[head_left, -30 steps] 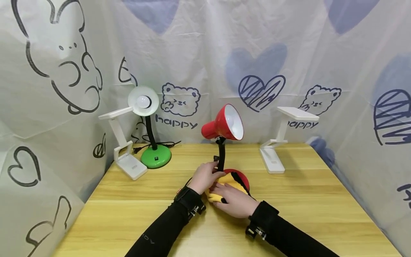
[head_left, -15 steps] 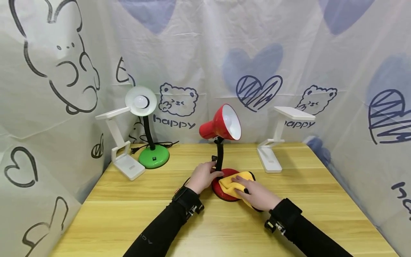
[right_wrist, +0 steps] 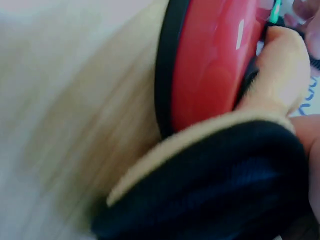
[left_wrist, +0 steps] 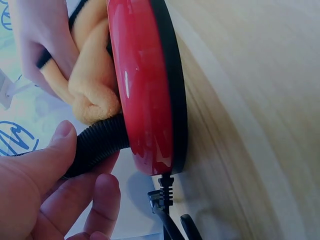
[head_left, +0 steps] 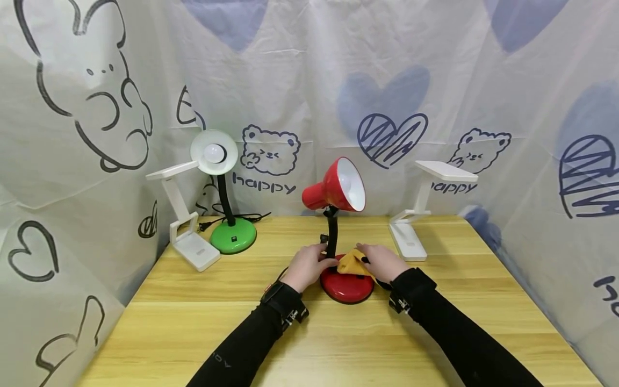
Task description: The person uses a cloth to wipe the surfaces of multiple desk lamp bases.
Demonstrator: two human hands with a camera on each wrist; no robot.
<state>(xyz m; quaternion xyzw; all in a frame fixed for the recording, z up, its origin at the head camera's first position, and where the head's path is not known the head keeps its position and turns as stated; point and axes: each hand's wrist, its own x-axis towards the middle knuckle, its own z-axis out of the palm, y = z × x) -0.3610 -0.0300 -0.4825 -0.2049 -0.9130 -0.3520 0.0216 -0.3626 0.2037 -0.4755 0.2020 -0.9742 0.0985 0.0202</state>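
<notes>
A red desk lamp [head_left: 347,290] stands upright mid-table, its red shade tilted toward the right. My left hand [head_left: 306,267] grips the black ribbed neck [left_wrist: 102,142] low down, thumb on one side and fingers on the other. In my right hand [head_left: 384,262] is a bunched yellow cloth [head_left: 352,263] with black edging. The cloth lies over the back right of the glossy round base [left_wrist: 142,75], up against the foot of the neck. A dark face of the cloth [right_wrist: 215,180] fills the lower part of the right wrist view, hiding most of that hand.
A green lamp [head_left: 234,236] and a white folding lamp [head_left: 197,251] stand at the back left. Another white folding lamp [head_left: 408,242] is behind my right hand. The red lamp's black cord [left_wrist: 167,200] leaves its base. A printed curtain [head_left: 314,80] encloses the wooden table [head_left: 319,355].
My right hand swept the cloth from the front of the base out to the right, then back toward the rear beside the neck. My left hand kept its hold.
</notes>
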